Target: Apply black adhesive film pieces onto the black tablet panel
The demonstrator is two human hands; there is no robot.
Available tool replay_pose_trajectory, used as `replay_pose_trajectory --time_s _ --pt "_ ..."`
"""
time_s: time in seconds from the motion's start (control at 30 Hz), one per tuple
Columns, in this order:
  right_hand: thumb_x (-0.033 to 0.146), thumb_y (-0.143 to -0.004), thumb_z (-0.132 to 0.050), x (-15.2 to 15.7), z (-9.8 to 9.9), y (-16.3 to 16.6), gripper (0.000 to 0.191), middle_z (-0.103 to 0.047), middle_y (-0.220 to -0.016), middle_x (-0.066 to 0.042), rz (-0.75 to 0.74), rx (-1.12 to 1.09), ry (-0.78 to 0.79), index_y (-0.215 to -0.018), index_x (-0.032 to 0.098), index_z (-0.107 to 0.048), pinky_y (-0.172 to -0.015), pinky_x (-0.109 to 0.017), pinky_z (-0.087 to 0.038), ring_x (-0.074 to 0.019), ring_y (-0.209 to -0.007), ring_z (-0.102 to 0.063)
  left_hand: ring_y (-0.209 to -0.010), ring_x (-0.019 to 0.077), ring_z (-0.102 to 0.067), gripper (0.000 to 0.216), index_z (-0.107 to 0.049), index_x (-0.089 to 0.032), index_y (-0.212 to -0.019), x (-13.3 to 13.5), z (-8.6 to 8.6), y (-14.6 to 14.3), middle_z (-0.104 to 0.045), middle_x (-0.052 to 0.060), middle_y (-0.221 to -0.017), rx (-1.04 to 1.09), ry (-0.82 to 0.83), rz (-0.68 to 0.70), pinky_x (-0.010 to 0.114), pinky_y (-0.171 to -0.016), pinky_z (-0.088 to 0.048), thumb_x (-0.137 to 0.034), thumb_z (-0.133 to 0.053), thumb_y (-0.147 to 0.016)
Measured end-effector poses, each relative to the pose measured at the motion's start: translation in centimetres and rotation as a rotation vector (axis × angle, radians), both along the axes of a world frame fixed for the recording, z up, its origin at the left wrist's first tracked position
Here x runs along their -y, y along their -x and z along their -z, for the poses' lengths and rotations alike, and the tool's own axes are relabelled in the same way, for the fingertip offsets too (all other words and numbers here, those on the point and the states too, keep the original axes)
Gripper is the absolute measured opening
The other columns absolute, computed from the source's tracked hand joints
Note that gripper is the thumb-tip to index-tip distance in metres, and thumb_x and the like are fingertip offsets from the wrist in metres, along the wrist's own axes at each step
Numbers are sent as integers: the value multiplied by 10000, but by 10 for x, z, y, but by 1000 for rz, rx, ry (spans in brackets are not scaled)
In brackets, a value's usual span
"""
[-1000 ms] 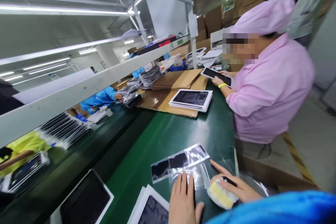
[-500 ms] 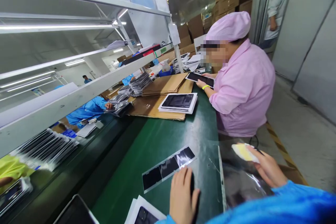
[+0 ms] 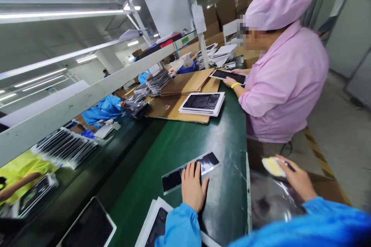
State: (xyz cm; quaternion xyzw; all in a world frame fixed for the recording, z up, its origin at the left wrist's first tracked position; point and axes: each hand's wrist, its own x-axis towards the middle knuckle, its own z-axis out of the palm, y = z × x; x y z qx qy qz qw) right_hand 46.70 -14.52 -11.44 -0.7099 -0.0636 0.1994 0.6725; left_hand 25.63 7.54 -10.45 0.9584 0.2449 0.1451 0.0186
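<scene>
My left hand [image 3: 193,189] lies flat, fingers stretched, over the middle of a clear-edged strip with glossy black panels [image 3: 172,180] on the green bench. Beyond the bench edge, my right hand [image 3: 298,181] is closed on a yellow-and-white pad [image 3: 274,166]. A slim dark thing [image 3: 289,166] also shows at its fingers; its kind cannot be made out. By my left sleeve lie white-bordered dark sheets [image 3: 156,224], partly hidden by the sleeve.
A co-worker in pink [image 3: 285,77] holds a dark panel [image 3: 227,76] at the bench's right side. White-bordered panels [image 3: 201,101] are stacked on cardboard [image 3: 176,111]. A dark tablet-like panel [image 3: 89,225] lies front left. Clear plastic [image 3: 269,200] hangs beside the bench.
My left hand has moved forward from the strip's near edge onto its middle. My right hand still holds the pad. The view has shifted, so the co-worker appears further right.
</scene>
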Motion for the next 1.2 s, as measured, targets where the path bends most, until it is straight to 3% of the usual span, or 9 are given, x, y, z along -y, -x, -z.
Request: replay_pose_trajectory --time_s 0.1,0.17,0.23,0.4,0.57,0.7,0.83,1.07,1.2 --pt "352 -610 -445 -19 -37 -2 230 -696 -745 73 -56 -103 -70 -730 338 -641 -676 -284 -403 -171 -852 -575 -1207 302 -370 535 -418 -203 -1253 3 -7 1 -422 91 -1304 -22 7 0 474 -951 -333 -461 -465 -786" --pt "310 -567 -503 -40 -58 5 227 -699 -784 27 -228 -208 -91 -729 299 -663 -675 -283 -404 -168 -799 -596 -1211 303 -364 526 -412 -205 -1257 3 -9 2 -416 91 -1308 -23 12 -3 475 -953 -331 -457 -454 -798" --pt "239 -634 -449 -63 -72 15 233 -704 -683 1 -381 -308 -64 -657 239 -681 -647 -288 -389 -141 -727 -612 -1212 303 -363 523 -406 -208 -1262 3 -9 2 -411 89 -1311 -23 9 4 472 -953 -334 -459 -446 -805" --pt "215 -709 -439 -109 -77 30 199 -664 -620 32 -616 -450 48 -698 177 -634 -588 -285 -438 -77 -586 -607 -1152 313 -444 523 -454 -213 -1225 -2 3 3 -473 92 -1262 36 -100 27 476 -895 -399 -486 -472 -779" --pt "272 -731 -415 -122 -72 29 197 -625 -738 27 -748 -486 128 -763 170 -580 -558 -259 -454 -60 -616 -570 -893 276 -627 395 -605 -209 -1021 -5 7 -5 -649 50 -1018 229 -439 117 403 -662 -539 -479 -476 -763" --pt "273 -721 -433 -121 -72 29 186 -611 -795 18 -772 -494 125 -803 172 -566 -568 -265 -455 -69 -655 -564 -704 168 -661 294 -629 -156 -918 2 -11 -10 -682 29 -855 344 -646 270 253 -522 -531 -281 -372 -848" --pt "283 -723 -428 -117 -73 24 205 -604 -821 14 -759 -511 111 -835 172 -558 -578 -274 -454 -75 -672 -563 -583 119 -637 291 -623 -143 -821 7 -30 -15 -669 14 -725 377 -665 324 198 -425 -469 -131 -334 -845" --pt "299 -707 -452 -108 -60 11 250 -585 -892 -2 -633 -558 27 -909 173 -529 -595 -296 -451 -86 -701 -555 -447 129 -547 216 -547 -197 -616 6 -36 -20 -554 -46 -509 214 -522 274 215 -382 -370 -266 -502 -816" --pt "299 -710 -448 -94 -62 9 238 -594 -892 -1 -562 -558 -54 -886 171 -542 -625 -308 -443 -89 -719 -558 -507 114 -575 166 -580 -190 -768 8 -31 -19 -636 -27 -644 152 -465 299 204 -435 -380 -323 -506 -833"
